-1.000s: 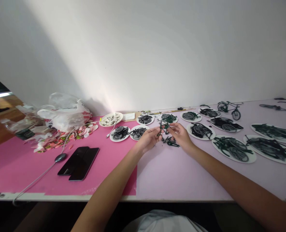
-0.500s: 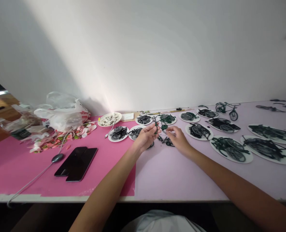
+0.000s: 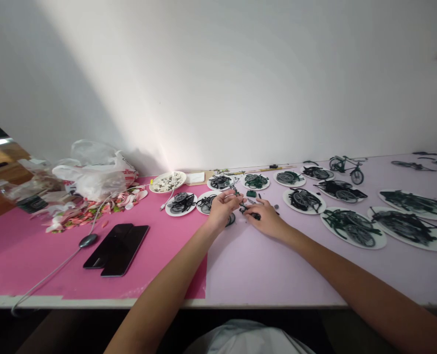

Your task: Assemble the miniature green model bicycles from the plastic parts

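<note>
My left hand (image 3: 224,207) is closed around a slim dark model bicycle frame (image 3: 234,187), its upper end sticking out above the fingers. Close beside it, low over the table, is my right hand (image 3: 266,219), with its fingers bent at small dark parts; what they grip is too small to make out. A small dark green block (image 3: 251,193) lies just beyond the fingertips. Partly hidden under my left hand is a dark wheel (image 3: 231,219). Behind the hands, a white plate (image 3: 254,187) bears green bicycle parts.
More plates with wheels and frames line the right side, near an assembled model bicycle (image 3: 346,166). A bowl (image 3: 167,190) of pale pieces stands at the back left. Two phones (image 3: 124,250), a cable, petal-like scraps and a plastic bag (image 3: 96,172) occupy the pink side.
My right hand has come down from beside the held frame to the small parts on the table. My left hand has turned slightly and still holds the frame.
</note>
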Demonstrator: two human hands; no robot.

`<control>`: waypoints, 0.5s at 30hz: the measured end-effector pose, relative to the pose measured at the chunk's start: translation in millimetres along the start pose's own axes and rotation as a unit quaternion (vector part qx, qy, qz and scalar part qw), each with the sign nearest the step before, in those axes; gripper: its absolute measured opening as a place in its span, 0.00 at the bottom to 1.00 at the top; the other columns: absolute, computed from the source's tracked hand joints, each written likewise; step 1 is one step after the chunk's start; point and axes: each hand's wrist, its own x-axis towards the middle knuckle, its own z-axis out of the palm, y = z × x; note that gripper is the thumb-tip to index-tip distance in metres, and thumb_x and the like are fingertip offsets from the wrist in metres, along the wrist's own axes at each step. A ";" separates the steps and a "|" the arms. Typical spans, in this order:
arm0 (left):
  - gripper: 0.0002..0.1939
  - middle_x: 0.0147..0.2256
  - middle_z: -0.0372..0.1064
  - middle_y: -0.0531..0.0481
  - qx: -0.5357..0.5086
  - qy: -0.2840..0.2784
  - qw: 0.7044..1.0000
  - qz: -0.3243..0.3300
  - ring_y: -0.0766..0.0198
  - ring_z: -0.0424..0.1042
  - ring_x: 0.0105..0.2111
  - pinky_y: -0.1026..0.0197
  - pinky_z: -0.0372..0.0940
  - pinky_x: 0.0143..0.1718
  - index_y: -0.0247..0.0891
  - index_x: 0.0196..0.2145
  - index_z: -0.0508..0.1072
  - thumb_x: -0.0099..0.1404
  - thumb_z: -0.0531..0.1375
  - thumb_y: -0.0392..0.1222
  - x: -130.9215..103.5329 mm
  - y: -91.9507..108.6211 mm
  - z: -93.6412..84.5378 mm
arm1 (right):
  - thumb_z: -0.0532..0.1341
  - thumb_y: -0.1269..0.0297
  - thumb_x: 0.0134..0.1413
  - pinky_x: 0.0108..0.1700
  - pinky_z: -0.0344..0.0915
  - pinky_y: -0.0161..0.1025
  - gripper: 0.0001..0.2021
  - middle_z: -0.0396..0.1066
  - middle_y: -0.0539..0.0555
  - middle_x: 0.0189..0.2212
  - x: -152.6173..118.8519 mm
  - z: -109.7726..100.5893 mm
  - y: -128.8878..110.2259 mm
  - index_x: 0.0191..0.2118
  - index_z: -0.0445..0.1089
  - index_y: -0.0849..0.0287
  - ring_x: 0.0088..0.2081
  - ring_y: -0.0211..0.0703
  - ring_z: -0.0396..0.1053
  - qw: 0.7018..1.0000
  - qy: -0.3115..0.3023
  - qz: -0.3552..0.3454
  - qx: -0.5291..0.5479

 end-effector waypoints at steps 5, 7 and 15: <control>0.32 0.37 0.78 0.45 0.028 0.013 0.999 0.008 0.55 0.80 0.39 0.59 0.68 0.40 0.37 0.41 0.69 0.43 0.81 0.44 1.2 -1.9 -0.7 | 0.61 0.64 0.64 0.67 0.56 0.65 0.10 0.79 0.53 0.52 0.2 -2.1 -2.3 0.41 0.83 0.49 0.68 0.65 0.56 1.000 -0.012 -0.016 -0.013; 0.32 0.36 0.77 0.46 0.040 0.009 0.999 0.011 0.55 0.80 0.39 0.59 0.69 0.40 0.37 0.41 0.69 0.43 0.81 0.45 -0.4 -1.2 0.2 | 0.62 0.64 0.64 0.67 0.56 0.64 0.10 0.79 0.55 0.52 0.1 -1.7 -2.6 0.43 0.82 0.51 0.68 0.64 0.57 1.000 -0.008 -0.011 -0.014; 0.35 0.30 0.73 0.51 0.066 0.012 0.998 0.021 0.52 0.80 0.37 0.56 0.72 0.40 0.37 0.40 0.69 0.41 0.81 0.50 -4.9 0.8 4.4 | 0.64 0.63 0.61 0.64 0.61 0.59 0.10 0.78 0.59 0.50 -0.1 -2.2 -0.4 0.46 0.80 0.53 0.65 0.61 0.59 1.000 0.005 0.002 -0.010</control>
